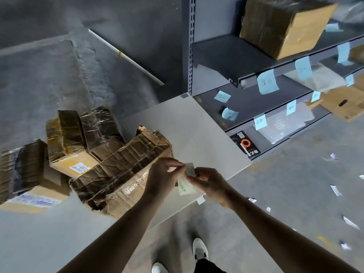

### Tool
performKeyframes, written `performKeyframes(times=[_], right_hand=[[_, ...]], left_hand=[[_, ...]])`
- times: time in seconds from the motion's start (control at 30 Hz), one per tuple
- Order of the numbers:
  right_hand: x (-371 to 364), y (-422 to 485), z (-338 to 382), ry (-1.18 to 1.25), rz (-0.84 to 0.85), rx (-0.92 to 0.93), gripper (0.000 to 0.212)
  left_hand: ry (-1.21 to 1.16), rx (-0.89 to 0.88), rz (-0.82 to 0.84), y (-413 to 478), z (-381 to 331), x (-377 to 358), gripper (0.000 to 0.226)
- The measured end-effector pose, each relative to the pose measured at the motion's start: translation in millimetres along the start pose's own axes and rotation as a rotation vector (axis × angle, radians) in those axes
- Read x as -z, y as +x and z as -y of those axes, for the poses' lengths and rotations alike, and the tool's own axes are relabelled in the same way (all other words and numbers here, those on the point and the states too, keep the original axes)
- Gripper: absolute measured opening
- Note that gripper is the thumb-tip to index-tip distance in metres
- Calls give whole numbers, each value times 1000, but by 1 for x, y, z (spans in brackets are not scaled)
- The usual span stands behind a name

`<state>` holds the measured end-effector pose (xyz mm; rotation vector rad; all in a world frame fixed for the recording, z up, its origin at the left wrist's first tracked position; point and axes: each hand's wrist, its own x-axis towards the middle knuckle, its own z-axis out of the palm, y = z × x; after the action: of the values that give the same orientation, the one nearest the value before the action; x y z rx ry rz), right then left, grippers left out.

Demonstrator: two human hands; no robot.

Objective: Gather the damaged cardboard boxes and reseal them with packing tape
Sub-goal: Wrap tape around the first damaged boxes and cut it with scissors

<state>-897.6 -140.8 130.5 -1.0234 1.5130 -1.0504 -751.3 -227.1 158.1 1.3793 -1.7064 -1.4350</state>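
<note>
Grey table (197,125): crushed box (118,174) just beside left hand (163,175); right hand (209,184) close, both hands pinching paper slip (186,187).

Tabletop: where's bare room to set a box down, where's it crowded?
Free: the far right of the table, between the torn box and the shelf rack; also the near-left corner. Crowded: left side, taped boxes packed together. Left hand and right hand pinch a paper slip over the near edge.
</note>
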Motion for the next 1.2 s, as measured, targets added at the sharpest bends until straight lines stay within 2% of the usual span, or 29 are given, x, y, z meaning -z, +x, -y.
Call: performKeyframes(times=[0.07,0.13,0.27,0.37,0.57,0.7,0.77,0.9,1.03,1.1,1.2], right_hand=[[0,-1,8,32,-43,17,48],[-1,0,16,79,-58,13,41],[-7,-4,26,138,-27,38,30],[-11,-5,36,93,-68,69,20],[-35,-3,50,130,-100,50,31],[-51,1,55,24,-121,41,51],[-60,3,55,-3,-169,12,52],[-59,12,62,-271,-244,-4,57],[-59,25,64,-532,-290,-1,78],[-59,29,65,-537,-283,18,83],[-52,40,78,-544,-326,78,72]], left_hand=[[-16,-59,50,4,-9,2,12],[-32,-106,56,7,-16,2,12],[-14,-187,-26,12,-21,8,2],[0,-255,-106,15,-21,16,10],[76,-492,-235,5,-27,28,7],[124,-649,-312,8,-29,38,8],[149,-693,-335,9,-34,41,8],[166,-675,-355,6,-36,55,10],[124,-636,-411,7,-41,70,5],[122,-641,-391,8,-45,79,4],[123,-541,-346,13,-46,103,8]])
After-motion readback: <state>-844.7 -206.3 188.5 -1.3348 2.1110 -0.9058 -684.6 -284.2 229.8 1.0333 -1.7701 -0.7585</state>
